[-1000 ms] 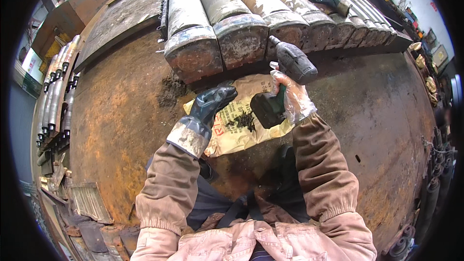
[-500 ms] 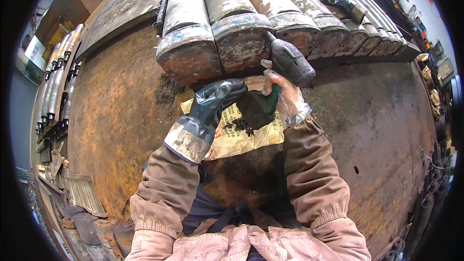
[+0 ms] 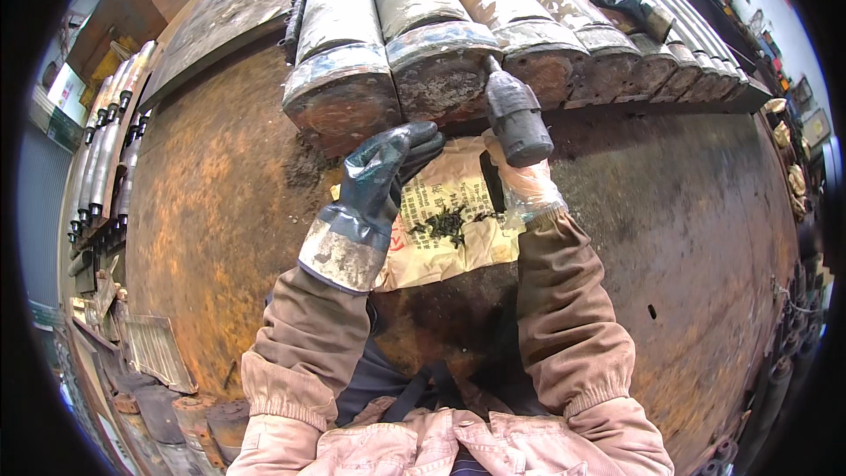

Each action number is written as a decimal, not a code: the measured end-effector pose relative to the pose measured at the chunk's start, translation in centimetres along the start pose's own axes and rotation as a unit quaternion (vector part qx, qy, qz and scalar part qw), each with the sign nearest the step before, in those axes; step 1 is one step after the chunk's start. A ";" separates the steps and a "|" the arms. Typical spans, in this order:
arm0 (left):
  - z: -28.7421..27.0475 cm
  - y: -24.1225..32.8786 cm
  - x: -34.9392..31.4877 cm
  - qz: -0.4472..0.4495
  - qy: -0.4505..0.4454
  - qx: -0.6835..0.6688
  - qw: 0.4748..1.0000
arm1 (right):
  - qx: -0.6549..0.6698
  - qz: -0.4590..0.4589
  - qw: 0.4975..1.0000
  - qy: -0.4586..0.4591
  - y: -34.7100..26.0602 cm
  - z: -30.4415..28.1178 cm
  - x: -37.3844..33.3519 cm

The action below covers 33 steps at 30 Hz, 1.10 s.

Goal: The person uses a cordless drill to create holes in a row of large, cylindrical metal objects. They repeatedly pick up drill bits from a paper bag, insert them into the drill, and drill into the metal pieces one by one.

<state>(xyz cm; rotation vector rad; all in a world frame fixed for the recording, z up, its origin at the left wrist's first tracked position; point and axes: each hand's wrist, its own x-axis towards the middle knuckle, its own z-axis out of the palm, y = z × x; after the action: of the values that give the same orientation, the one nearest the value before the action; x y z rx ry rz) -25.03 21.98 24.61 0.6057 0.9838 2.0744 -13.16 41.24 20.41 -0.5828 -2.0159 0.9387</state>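
My left hand (image 3: 388, 163), in a dark green rubber glove with a pale stained cuff, bends its fingers forward at the paper's far left corner. Finger and thumb stand slightly apart, and I see nothing held between them. My right hand (image 3: 530, 187) wears a clear plastic glove at the paper's far right. A black cylindrical object (image 3: 518, 119) with a narrow neck hides its fingers. Along the palm shows a dark edge of something I cannot identify. Yellowish printed paper (image 3: 407, 266) lies between my hands, bearing a heap of black bits (image 3: 445, 225).
Large worn metal cylinders (image 3: 441, 79) lie in a row at the far side of the rusty table (image 3: 211, 211). Another dark glove (image 3: 617, 2) rests on them. Pale rods (image 3: 101, 159) are racked at the left, and dark pipes (image 3: 775, 370) lie at the right.
The dark green thing by my right hand has shifted right and is mostly hidden. More black bits show on the paper. The black cylindrical object has swung left, over my right hand.
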 end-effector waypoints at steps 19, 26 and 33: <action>0.4 -0.6 1.3 -0.038 0.021 -0.041 0.998 | -0.038 -0.077 0.996 -0.038 3.5 0.7 2.2; 0.5 -1.8 2.9 -0.071 0.034 -0.105 0.991 | 0.153 0.040 0.984 -0.085 0.8 -1.0 0.1; 1.9 -1.9 4.0 -0.119 0.065 -0.069 0.988 | 0.255 0.215 0.937 -0.102 -1.6 -1.7 -0.7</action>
<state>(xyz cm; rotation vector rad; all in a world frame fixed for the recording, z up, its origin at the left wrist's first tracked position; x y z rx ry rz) -25.37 26.74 24.64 0.2701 0.9278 1.9662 -11.42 40.47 22.00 -0.6615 -1.7332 1.7821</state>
